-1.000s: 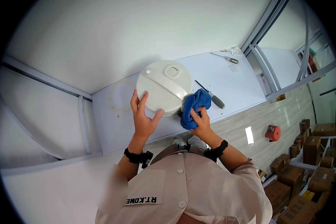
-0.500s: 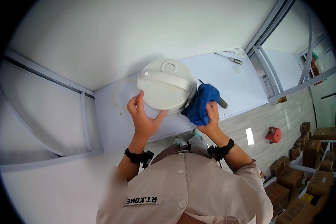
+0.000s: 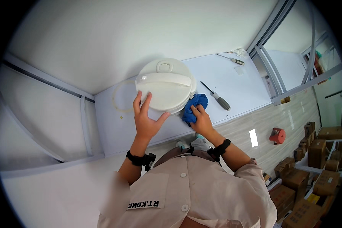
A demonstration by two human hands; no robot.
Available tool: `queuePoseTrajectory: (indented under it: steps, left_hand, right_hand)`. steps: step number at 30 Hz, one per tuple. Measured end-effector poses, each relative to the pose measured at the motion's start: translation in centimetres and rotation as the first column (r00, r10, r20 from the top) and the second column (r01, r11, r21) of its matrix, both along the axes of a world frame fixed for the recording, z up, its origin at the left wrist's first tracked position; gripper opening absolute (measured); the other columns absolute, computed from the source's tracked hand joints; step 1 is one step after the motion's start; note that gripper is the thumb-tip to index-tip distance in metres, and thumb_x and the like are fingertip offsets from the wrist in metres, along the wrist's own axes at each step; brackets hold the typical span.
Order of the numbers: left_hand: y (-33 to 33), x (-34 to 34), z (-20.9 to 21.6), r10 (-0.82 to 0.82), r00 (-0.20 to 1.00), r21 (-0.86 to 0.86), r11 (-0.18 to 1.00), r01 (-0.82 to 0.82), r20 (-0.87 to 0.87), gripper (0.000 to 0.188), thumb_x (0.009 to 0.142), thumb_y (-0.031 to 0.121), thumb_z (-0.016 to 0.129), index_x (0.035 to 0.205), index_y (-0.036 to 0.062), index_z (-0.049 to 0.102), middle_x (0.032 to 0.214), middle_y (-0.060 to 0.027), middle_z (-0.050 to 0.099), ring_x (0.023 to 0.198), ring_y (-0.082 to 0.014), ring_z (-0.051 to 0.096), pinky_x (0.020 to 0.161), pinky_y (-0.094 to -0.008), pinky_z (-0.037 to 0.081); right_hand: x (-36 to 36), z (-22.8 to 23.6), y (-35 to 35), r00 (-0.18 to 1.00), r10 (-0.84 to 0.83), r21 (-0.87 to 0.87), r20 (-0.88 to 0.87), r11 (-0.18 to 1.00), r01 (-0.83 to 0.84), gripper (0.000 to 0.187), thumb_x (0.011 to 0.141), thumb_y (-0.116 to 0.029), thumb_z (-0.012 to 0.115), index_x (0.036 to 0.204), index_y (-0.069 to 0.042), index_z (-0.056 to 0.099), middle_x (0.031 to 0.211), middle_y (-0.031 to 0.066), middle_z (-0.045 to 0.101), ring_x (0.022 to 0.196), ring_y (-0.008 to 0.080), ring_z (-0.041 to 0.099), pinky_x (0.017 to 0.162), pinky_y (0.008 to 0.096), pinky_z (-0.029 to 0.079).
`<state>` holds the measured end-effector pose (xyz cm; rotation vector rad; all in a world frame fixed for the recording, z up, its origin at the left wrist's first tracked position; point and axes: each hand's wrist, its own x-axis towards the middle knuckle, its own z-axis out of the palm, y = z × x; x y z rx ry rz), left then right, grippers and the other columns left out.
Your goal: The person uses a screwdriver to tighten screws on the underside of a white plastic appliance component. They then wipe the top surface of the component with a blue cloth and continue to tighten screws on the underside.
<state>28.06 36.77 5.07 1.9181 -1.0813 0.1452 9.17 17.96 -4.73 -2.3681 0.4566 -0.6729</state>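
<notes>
A round white appliance with a lid and a broad handle band, like a rice cooker point(image 3: 164, 93), stands on the white table. My left hand point(image 3: 146, 117) rests against its near left side, fingers spread on the lid's edge and thumb at the front. In my right hand point(image 3: 201, 121) is a bunched blue cloth point(image 3: 195, 107), pressed to the cooker's lower right side. Part of the cloth is hidden under my fingers. To the right of the cloth lies a screwdriver with a grey handle point(image 3: 221, 102).
A second screwdriver point(image 3: 236, 61) and a crumpled white tissue point(image 3: 239, 52) lie at the table's far right corner. A yellowish ring stain point(image 3: 117, 99) marks the tabletop left of the cooker. Beyond the table, a red stool point(image 3: 278, 136) and several cardboard boxes point(image 3: 295, 182) stand on the floor.
My right hand has brought the blue cloth left and down against the cooker's side, uncovering the nearer screwdriver. The cooker has shifted slightly left, and my left fingers reach further onto its lid.
</notes>
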Motion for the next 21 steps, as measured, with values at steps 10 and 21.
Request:
queuePoseTrajectory:
  steps: [10,21]
  left_hand:
    - [0.2,-1.7,0.8,0.084,0.979,0.115,0.988,-0.107,0.184,0.080,0.071,0.025,0.094,0.144,0.0102,0.065,0.152,-0.0224,0.048,0.133,-0.0400,0.054,0.106,-0.0484,0.050]
    - [1.1,-3.3,2.8,0.075,0.983,0.155,0.983,-0.101,0.166,0.058,0.073,0.018,0.089,0.129,0.0112,0.075,0.134,-0.0133,0.062,0.104,-0.0299,0.065,0.086,-0.0396,0.057]
  right_hand:
    - [-1.5,3.9,-1.3,0.966,-0.133,0.239,0.223,0.968,0.078,0.066,0.071,0.001,0.079,0.135,0.003,0.064,0.108,0.0169,0.063,0.096,0.0349,0.066,0.088,0.0372,0.055]
    - [-1.0,6.0,-2.4,0.939,-0.109,0.287,0.326,0.958,0.011,0.067,0.072,0.003,0.076,0.137,0.001,0.061,0.108,0.0170,0.063,0.100,0.0337,0.064,0.092,0.0392,0.052]
